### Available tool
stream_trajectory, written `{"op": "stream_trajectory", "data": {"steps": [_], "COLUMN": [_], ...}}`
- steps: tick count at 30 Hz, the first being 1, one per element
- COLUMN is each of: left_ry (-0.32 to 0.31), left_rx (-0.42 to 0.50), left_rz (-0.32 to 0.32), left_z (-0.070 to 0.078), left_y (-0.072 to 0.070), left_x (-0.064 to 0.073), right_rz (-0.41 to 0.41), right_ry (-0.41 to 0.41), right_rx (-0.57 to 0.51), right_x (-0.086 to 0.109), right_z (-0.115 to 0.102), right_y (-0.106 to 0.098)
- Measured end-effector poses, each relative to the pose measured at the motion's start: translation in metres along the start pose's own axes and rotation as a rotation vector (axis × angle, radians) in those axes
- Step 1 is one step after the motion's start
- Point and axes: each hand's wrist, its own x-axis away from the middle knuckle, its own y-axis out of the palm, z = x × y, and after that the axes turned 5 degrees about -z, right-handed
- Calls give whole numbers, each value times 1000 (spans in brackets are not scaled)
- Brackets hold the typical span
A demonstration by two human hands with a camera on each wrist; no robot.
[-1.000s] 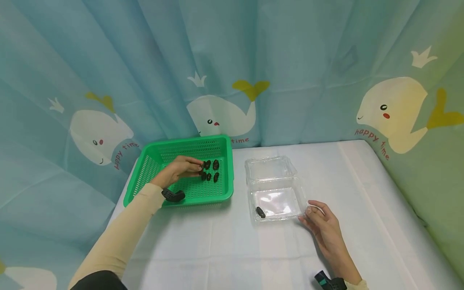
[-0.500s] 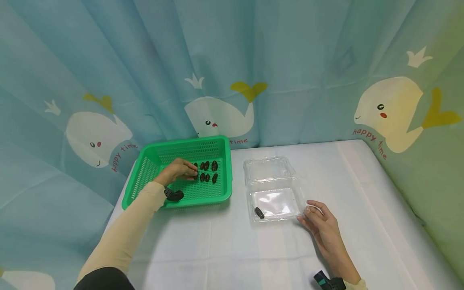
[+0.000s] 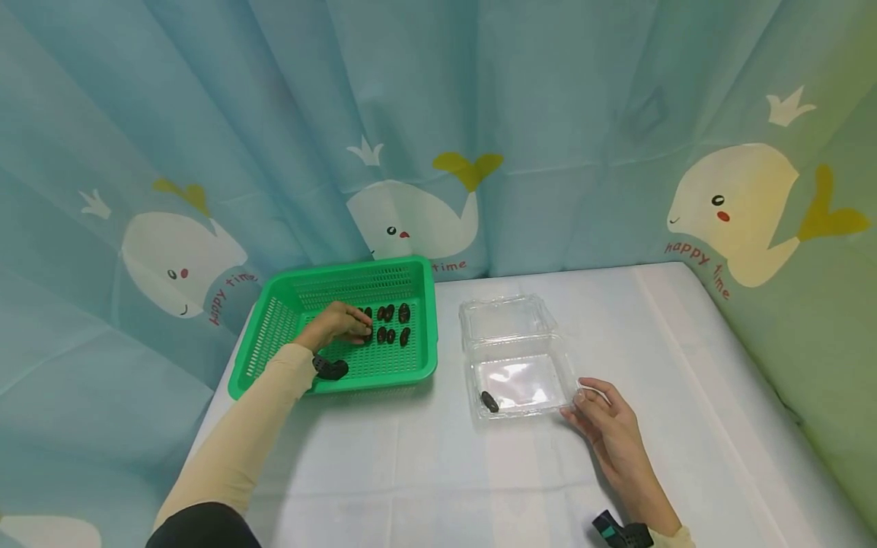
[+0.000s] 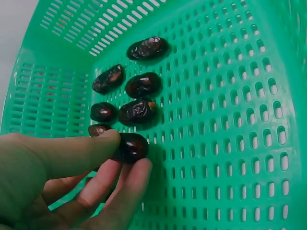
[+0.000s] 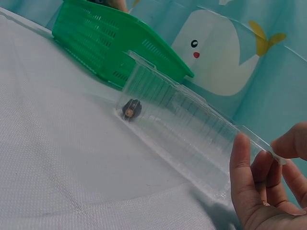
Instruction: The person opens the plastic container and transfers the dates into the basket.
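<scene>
Inside the green plastic basket [image 3: 418, 376], my left hand [image 3: 336, 323] pinches a dark, glossy date [image 4: 134, 147] between thumb and fingers, low over the perforated bottom. Several other dates [image 4: 139, 112] lie in two rough rows beside it, and some are partly hidden behind the fingers. To the right stands a clear plastic clamshell box [image 3: 524, 380] with its lid [image 3: 508, 317] folded back. One date [image 3: 489, 402] rests in its near left corner. My right hand [image 3: 611, 434] grips the box's rim at the near right corner, thumb above and fingers below.
A white cloth [image 3: 438, 472] covers the table. Behind it hangs a blue curtain [image 3: 562, 152] with whale prints, close to the basket's back edge. A green curtain [image 3: 836, 380] borders the right side. The basket and box stand a short gap apart.
My left hand has shifted slightly left within the basket, and more of the dates show beside it. The right hand keeps its grip on the box, which has not moved on the table.
</scene>
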Motion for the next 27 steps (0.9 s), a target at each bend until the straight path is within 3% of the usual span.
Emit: {"op": "stream_trajectory", "data": {"steps": [14,21,27], "left_ry": [4,50,43], "left_rx": [-84,-209,-318], "left_rz": [101,143,159], "left_z": [0,3,7], "left_y": [8,9,8], "left_x": [1,0,1], "right_rz": [-1,-10,-27], "right_ry": [3,-1,-11], "right_rx": [18,14,3], "right_x": [0,0,0], "right_z": [-1,-1,0], "right_y": [-1,-1,-3]}}
